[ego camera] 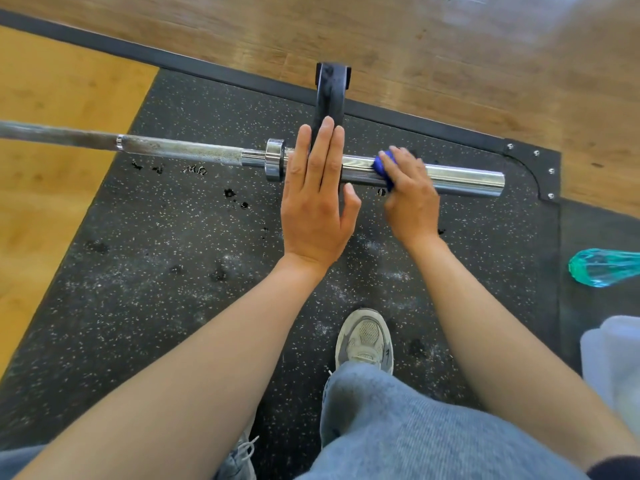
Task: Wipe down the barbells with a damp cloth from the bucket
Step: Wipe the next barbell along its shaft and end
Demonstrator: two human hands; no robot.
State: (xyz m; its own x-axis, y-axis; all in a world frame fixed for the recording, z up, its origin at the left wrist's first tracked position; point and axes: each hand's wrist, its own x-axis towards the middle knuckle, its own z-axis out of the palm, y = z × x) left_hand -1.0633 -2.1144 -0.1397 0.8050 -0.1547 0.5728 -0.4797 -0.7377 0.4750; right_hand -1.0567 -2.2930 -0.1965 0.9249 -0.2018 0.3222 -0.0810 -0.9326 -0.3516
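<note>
Wood flooring point(52, 109) fills the far left, and a speckled black rubber mat point(166, 258) takes over from there. Across it runs the barbell point(194, 152), its grey shaft coming in from the left edge, then a knurled section, then a chrome collar. Just past the collar, the left hand point(317, 199) lies flat with fingers straight and together, pressing on a thin black plate point(329, 95) that stands on edge on the sleeve. Next along, the right hand point(410, 192) curls over the chrome sleeve, gripping a blue cloth point(385, 164) against it. Below, a grey sneaker point(365, 337) and a denim-clad knee stand on the mat. At the far right lies a teal bottle point(602, 266).
</note>
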